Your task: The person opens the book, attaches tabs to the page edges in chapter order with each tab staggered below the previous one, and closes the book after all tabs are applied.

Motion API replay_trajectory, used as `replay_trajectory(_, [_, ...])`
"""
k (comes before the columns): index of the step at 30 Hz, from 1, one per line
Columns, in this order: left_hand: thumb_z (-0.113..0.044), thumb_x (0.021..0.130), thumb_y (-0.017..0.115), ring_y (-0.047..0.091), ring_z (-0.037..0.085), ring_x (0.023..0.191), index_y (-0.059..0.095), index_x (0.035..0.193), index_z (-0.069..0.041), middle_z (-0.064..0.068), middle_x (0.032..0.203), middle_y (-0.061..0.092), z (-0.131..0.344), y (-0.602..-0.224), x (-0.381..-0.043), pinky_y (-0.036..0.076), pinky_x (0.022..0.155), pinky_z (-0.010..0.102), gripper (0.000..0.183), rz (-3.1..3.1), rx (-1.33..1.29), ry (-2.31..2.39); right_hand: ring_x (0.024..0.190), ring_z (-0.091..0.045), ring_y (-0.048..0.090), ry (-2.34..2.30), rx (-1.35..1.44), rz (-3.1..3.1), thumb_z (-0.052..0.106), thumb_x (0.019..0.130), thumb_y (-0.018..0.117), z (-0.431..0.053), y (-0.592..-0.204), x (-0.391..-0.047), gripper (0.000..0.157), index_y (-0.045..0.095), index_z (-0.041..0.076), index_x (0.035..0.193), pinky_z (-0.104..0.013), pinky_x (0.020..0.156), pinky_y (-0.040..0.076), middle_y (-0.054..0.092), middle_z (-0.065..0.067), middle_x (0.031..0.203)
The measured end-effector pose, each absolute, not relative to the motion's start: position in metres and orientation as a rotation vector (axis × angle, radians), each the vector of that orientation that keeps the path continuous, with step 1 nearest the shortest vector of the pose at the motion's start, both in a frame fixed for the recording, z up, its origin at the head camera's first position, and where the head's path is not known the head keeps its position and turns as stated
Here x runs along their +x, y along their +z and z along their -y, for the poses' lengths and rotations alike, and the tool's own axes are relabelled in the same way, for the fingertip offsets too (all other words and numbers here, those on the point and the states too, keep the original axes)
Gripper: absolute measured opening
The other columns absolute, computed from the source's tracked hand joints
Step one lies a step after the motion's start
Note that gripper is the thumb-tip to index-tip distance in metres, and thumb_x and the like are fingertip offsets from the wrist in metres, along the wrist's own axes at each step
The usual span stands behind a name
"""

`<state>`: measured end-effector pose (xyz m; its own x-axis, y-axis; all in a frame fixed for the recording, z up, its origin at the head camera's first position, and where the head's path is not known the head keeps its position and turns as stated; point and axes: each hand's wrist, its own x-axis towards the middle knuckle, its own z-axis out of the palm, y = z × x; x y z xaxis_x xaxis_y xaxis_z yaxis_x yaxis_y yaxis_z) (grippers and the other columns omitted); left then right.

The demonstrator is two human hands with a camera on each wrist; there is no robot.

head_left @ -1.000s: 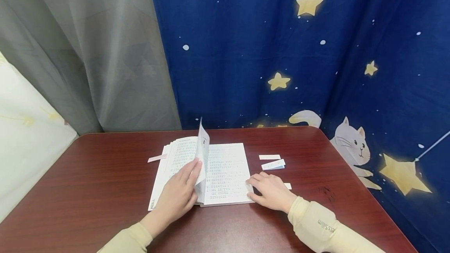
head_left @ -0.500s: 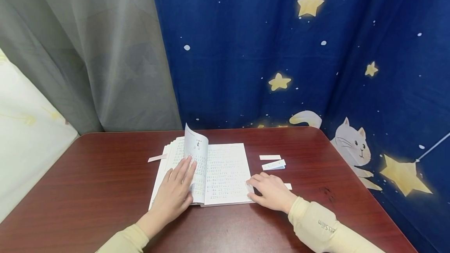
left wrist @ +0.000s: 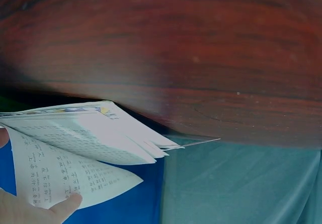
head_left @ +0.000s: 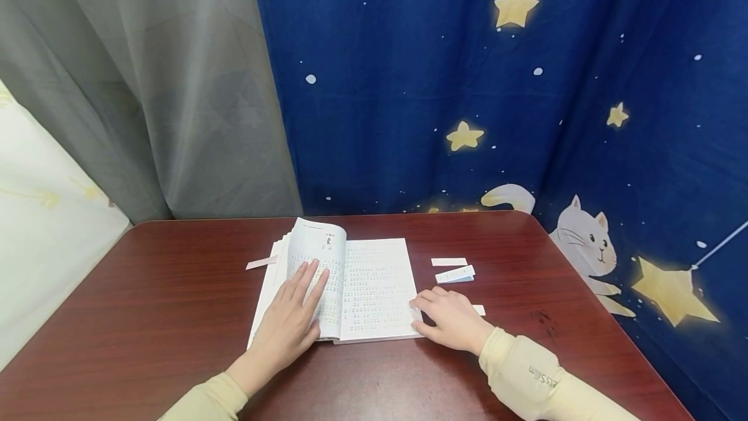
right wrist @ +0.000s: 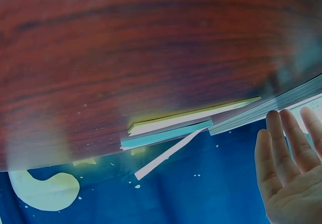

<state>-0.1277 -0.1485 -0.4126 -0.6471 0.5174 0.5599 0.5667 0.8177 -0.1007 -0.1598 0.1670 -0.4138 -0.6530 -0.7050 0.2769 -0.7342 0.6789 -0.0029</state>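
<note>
An open book with printed pages (head_left: 376,284) lies on the table. My left hand (head_left: 289,317) rests on its left side, fingers extended over a slightly curved leaf (head_left: 310,242) that bears a small picture near the top. The left wrist view has this leaf (left wrist: 75,178) curving beside the thicker stack of pages (left wrist: 100,133), a fingertip of the left hand (left wrist: 35,209) on it. At the lower right edge of the book, my right hand (head_left: 450,318) touches the page with its fingertips. Its fingers look loosely extended in the right wrist view.
A pale pink paper strip (head_left: 261,263) sticks out from the book's left edge. Right of the book lie a white strip (head_left: 448,262), a folded strip (head_left: 456,274) and another strip (head_left: 479,310), partly behind the right hand. Curtains (head_left: 403,83) hang behind the table (head_left: 146,304).
The leaf that stood upright has turned over to the left and now lies nearly flat. My left hand moved left with it and flattened on it. The right hand stayed put.
</note>
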Motion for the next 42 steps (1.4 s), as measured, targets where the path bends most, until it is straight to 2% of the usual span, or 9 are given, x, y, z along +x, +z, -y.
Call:
replay_trajectory(8, [-0.023,0.067,0.062,0.029,0.039,0.121,0.044,0.126,-0.002,0.02,0.139,0.023,0.156,-0.417,-0.127,0.034,0.086,0.049,0.066,2.434,-0.727,-0.066,0.09,-0.016,0.054,0.169,1.165,2.621,0.036,0.081,0.058,-0.167,-0.414,-0.16,0.034,0.062,0.013,0.104,-0.035,0.069,0.046,0.058,0.001,0.099])
replay_trajectory(12, [-0.033,0.072,0.061,0.037,0.043,0.113,0.052,0.118,-0.003,0.021,0.134,0.031,0.16,-0.42,-0.123,0.039,0.081,0.049,0.056,2.503,-0.637,-0.027,0.089,-0.015,0.054,0.165,1.168,2.598,0.036,0.08,0.059,-0.167,-0.416,-0.16,0.033,0.062,0.013,0.104,-0.034,0.069,0.046,0.059,0.002,0.098])
replay_trajectory(15, [-0.041,0.076,0.057,0.043,0.044,0.106,0.054,0.116,-0.003,0.025,0.129,0.036,0.162,-0.422,-0.12,0.041,0.079,0.048,0.055,2.588,-0.551,-0.004,0.089,-0.016,0.054,0.165,1.168,2.595,0.036,0.08,0.06,-0.167,-0.416,-0.16,0.034,0.062,0.013,0.104,-0.034,0.069,0.046,0.059,0.001,0.099])
replay_trajectory(22, [-0.057,0.078,0.049,0.047,0.042,0.102,0.052,0.121,-0.007,0.03,0.117,0.044,0.164,-0.428,-0.114,0.037,0.081,0.049,0.066,2.749,-0.387,-0.071,0.09,-0.017,0.054,0.152,1.164,2.614,0.036,0.081,0.058,-0.167,-0.416,-0.16,0.034,0.062,0.012,0.105,-0.035,0.071,0.046,0.059,0.001,0.1])
replay_trajectory(30, [-0.076,0.07,0.037,0.047,0.036,0.104,0.039,0.133,-0.018,0.023,0.114,0.049,0.164,-0.431,-0.112,0.03,0.081,0.057,0.086,2.816,-0.341,-0.083,0.089,-0.017,0.054,0.146,1.161,2.604,0.036,0.08,0.059,-0.167,-0.417,-0.161,0.034,0.062,0.013,0.104,-0.035,0.071,0.046,0.059,0.001,0.099])
replay_trajectory(35, [-0.077,0.067,0.041,0.051,0.036,0.099,0.036,0.135,-0.017,0.021,0.114,0.051,0.164,-0.431,-0.112,0.032,0.079,0.057,0.091,2.799,-0.386,-0.105,0.09,-0.017,0.054,0.141,1.161,2.619,0.037,0.081,0.058,-0.167,-0.418,-0.161,0.034,0.062,0.013,0.105,-0.035,0.072,0.046,0.059,0.0,0.1])
replay_trajectory(42, [-0.07,0.071,0.046,0.052,0.034,0.099,0.035,0.135,-0.014,0.02,0.119,0.049,0.164,-0.432,-0.114,0.034,0.08,0.054,0.086,2.749,-0.465,-0.197,0.086,-0.014,0.053,0.131,1.157,2.618,0.038,0.081,0.057,-0.167,-0.419,-0.162,0.035,0.062,0.013,0.106,-0.032,0.07,0.046,0.059,0.001,0.1])
